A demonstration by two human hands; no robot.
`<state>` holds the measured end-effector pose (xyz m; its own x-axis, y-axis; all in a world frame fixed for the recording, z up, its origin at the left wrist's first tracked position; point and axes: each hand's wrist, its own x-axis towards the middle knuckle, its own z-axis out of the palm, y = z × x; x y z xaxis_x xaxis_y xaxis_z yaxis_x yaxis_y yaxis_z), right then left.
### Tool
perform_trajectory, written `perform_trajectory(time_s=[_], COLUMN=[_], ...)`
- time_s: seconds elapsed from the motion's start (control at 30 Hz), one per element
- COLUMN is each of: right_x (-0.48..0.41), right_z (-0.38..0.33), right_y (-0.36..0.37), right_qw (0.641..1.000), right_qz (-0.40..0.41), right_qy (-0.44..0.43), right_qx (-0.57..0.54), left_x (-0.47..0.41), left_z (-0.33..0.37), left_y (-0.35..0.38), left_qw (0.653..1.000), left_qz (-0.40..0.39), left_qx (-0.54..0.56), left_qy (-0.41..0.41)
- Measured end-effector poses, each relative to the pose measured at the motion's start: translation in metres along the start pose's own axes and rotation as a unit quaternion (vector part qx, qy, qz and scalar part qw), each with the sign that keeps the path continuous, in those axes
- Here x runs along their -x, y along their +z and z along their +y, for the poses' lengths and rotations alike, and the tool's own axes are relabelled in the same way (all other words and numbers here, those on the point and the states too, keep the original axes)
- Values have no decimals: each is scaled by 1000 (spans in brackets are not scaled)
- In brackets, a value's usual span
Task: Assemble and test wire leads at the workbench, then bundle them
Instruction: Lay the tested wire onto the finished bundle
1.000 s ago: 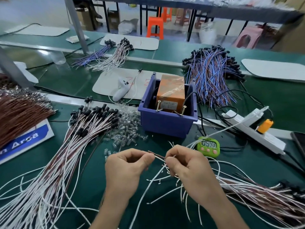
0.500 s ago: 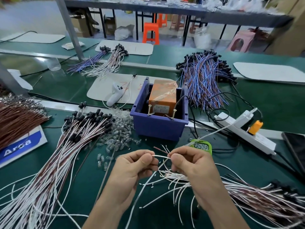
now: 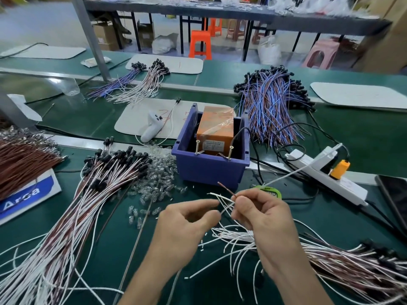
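My right hand (image 3: 262, 219) pinches the ends of a few thin wire leads (image 3: 222, 198), white ones and a brown one, which stick up to the left of its fingertips. My left hand (image 3: 187, 223) is just left of them, fingers curled, its fingertips at the white wire ends; whether it pinches one I cannot tell. A loose heap of white and brown leads (image 3: 330, 265) trails from under my right hand to the right. A large pile of leads with black caps (image 3: 88, 194) lies at the left.
A blue bin (image 3: 209, 170) with an orange box and two brass pins stands behind my hands. Small clear bulbs (image 3: 158, 179) lie scattered left of it. A green timer (image 3: 272, 190), a white power strip (image 3: 326, 175) and blue-brown lead bundles (image 3: 271, 111) are at the right.
The wire ends in my right hand now stand up freer. My left hand has drawn slightly away to the left and lower. The view has shifted down and closer.
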<state>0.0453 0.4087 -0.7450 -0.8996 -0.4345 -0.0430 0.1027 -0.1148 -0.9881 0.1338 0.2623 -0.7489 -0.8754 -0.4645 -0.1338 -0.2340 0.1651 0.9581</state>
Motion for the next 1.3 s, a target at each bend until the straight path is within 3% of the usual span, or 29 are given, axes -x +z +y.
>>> perform_trajectory(time_s=[0.1, 0.23, 0.3, 0.43, 0.5, 0.63, 0.77, 0.93, 1.07, 1.3], right_x=[1, 2, 2, -2, -5, -7, -11, -24, -27, -36], right_z=[2, 5, 6, 0, -10, -32, -44, -36, -28, -19], right_y=[10, 16, 17, 9, 0, -17, -28, -22, -17, -16], right_qw=[1000, 1000, 998, 981, 977, 966, 942, 938, 939, 930], right_qz=[-7, -8, 11, 127, 136, 132, 153, 111, 81, 111], right_qy=[-3, -11, -20, -84, -107, -147, -191, -156, -155, -145], right_qx=[-11, 20, 53, 118, 126, 165, 232, 288, 297, 318], left_x=[-2, -6, -10, -25, -34, -48, -56, -57, -52, -53], left_z=[5, 4, 2, 3, 6, 10, 7, 1, 7, 13], left_y=[18, 29, 28, 14, 1, -31, -53, -41, -33, -23], left_qw=[974, 941, 928, 922, 914, 914, 945, 972, 958, 936], left_qz=[-49, 22, 56, 106, 140, 209, 262, 232, 281, 327], left_qx=[219, 334, 362, 359, 367, 329, 175, 19, -57, -123], left_qy=[-17, -52, -62, -96, -104, -109, -81, -29, 23, 44])
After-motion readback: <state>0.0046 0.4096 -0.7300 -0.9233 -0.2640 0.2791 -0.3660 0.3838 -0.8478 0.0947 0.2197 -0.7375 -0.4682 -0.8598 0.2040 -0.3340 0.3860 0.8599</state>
